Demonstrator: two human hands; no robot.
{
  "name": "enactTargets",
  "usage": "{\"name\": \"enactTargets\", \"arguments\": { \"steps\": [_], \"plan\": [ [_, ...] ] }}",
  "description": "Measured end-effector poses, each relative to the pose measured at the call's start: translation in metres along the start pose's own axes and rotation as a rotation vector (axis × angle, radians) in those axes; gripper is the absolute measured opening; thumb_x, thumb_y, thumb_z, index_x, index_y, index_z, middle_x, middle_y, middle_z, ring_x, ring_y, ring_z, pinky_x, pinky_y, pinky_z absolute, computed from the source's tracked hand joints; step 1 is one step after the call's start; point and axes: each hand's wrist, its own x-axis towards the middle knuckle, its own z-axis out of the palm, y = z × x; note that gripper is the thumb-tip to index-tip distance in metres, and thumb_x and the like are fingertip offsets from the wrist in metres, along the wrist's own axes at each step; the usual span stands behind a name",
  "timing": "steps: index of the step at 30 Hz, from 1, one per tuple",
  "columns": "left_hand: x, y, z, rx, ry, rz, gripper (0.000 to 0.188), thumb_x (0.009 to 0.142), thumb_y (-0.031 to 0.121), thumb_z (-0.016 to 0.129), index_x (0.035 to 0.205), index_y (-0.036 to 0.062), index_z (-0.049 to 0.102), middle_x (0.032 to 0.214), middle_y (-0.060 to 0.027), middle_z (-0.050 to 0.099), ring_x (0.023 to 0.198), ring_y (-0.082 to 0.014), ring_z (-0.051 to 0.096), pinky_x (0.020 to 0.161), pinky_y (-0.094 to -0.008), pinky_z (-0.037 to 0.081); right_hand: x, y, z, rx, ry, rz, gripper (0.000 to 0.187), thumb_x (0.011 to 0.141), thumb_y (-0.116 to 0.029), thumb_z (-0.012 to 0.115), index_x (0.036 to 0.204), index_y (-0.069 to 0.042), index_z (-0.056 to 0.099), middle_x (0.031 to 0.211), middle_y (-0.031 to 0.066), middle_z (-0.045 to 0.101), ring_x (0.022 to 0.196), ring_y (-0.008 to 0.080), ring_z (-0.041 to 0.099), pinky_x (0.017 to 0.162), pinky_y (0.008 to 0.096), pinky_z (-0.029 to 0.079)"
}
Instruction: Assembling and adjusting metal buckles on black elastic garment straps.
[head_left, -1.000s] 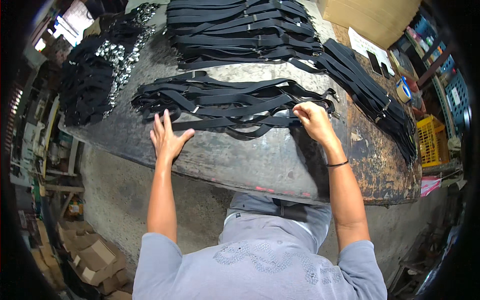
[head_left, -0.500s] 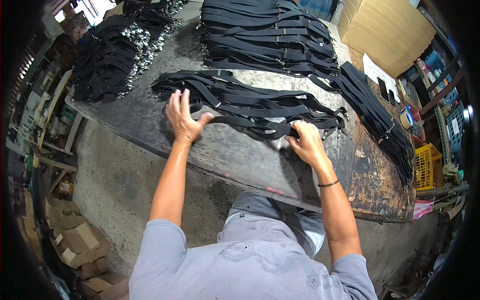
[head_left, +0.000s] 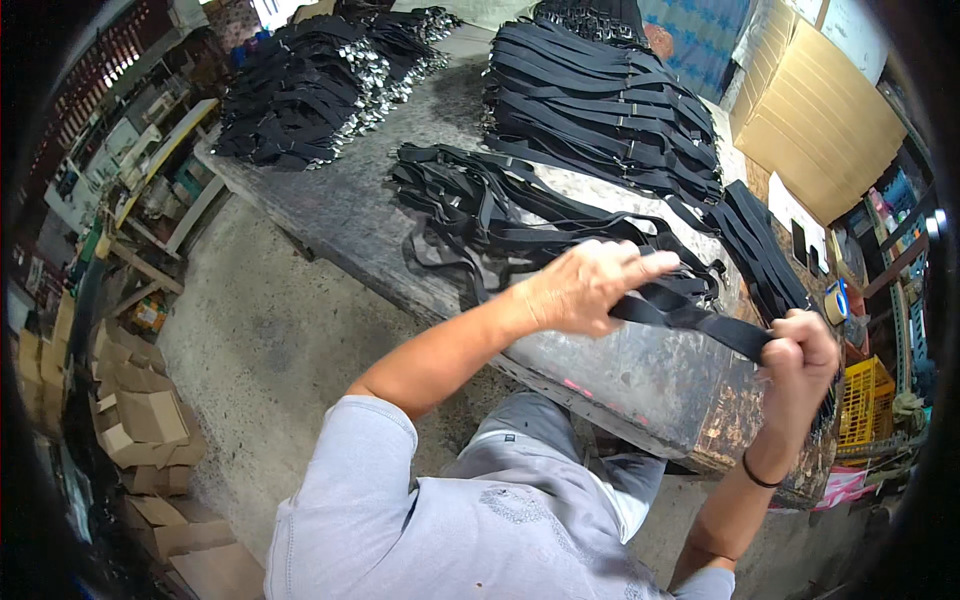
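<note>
A black webbing strap (head_left: 700,322) is stretched above the table between my two hands. My right hand (head_left: 803,350) is closed in a fist around its right end. My left hand (head_left: 595,287) is closed over the strap's other part, with the index finger pointing right; the palm side is hidden. Behind my left hand lies a loose, tangled bundle of black straps (head_left: 520,205) with small metal fittings. One loop of it trails near the table's front edge.
Further back on the worn table (head_left: 330,215) sits a large stack of black straps (head_left: 600,100). A pile with shiny metal clips (head_left: 360,85) is at back left. More straps (head_left: 765,250) lie at right, near a phone (head_left: 798,245), tape roll (head_left: 836,300), cardboard (head_left: 820,110) and yellow crate (head_left: 865,400).
Both hands have moved right, drawing a strap away from the bundle and lifting it. My left hand, spread open on the bundle before, has crossed toward the right. The view has shifted too.
</note>
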Motion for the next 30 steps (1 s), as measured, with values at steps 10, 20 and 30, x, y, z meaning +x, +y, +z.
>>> {"name": "enactTargets", "arguments": {
  "steps": [10,20,30],
  "plan": [
    [-0.030,-0.128,-0.055,0.294,0.066,-0.322,0.042,0.071,0.014,0.076,0.111,0.0112,0.064,0.108,-0.0107,0.070,0.101,-0.0315,0.067,0.091,-0.0404,0.053,0.014,0.014,-0.062,0.162,0.276,0.038,0.021,0.098,-0.022,0.063,0.083,-0.012,0.053,0.076,-0.0095,0.041,0.056,-0.0022,0.029,0.048,0.0175,0.029],
    [0.044,-0.153,-0.158,0.237,0.396,-0.124,0.043,0.074,0.005,0.075,0.113,0.0193,0.068,0.103,-0.0086,0.073,0.096,-0.0239,0.070,0.086,-0.0336,0.056,0.023,0.032,-0.126,-0.077,0.293,-0.163,0.014,0.102,-0.018,0.057,0.097,-0.006,0.061,0.070,-0.0073,0.040,0.056,0.0014,0.030,0.050,0.0199,0.026],
    [-0.035,-0.076,-0.160,0.368,0.200,-0.167,0.050,0.070,-0.011,0.046,0.115,0.0010,0.064,0.113,-0.0151,0.068,0.113,-0.0308,0.063,0.100,-0.0372,0.046,-0.065,0.068,-0.189,-0.270,0.229,0.434,0.019,0.099,-0.024,0.062,0.087,-0.010,0.061,0.076,-0.0074,0.049,0.063,-0.0011,0.041,0.052,0.0160,0.034]
  ]
}}
